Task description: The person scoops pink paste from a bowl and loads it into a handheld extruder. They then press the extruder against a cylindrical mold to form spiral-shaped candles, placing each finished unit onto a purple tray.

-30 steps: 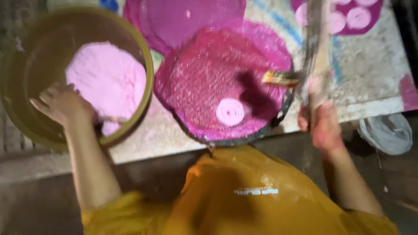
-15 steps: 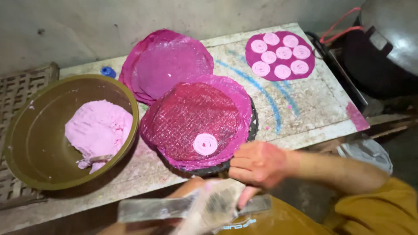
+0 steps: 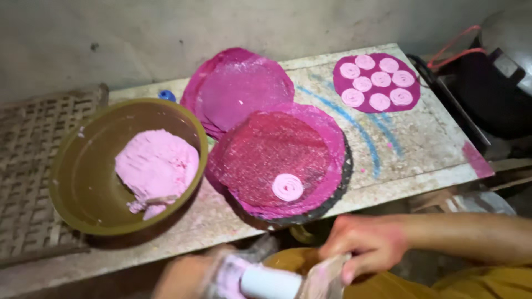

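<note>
1. Nearest the camera, at the bottom edge, both hands meet over a blurred press tool [image 3: 271, 282], a pale cylinder smeared with pink dough and partly wrapped in thin plastic. The left hand [image 3: 185, 277] is wrapped around the tool's lower part. The right hand [image 3: 368, 243] pinches the plastic at the tool's upper end with fingers curled. Both hold it low, in front of the table and clear of the sheets.
2. Just beyond lies a round mesh sheet [image 3: 280, 158], magenta and rough-textured, on top of a dark round tray. One pink dough spiral [image 3: 287, 186] sits near its front edge. The rest of the sheet is bare, so by my judgement this sheet is only just begun.
3. To the left stands an olive-brown bowl [image 3: 83, 177], smooth and deep, holding a soft lump of pink dough [image 3: 158, 166]. Plenty of dough remains.
4. Behind the working sheet lies a stack of unused magenta sheets [image 3: 238, 88], thin and overlapping.
5. Farther right on the worn, speckled table [image 3: 421, 144] lies a filled sheet [image 3: 377, 82] carrying seven coiled spirals, which looks finished.
6. At the far right stands a dark pot [image 3: 493, 83] with a grey lid. A woven mat [image 3: 27, 144] lies at the far left.
</note>
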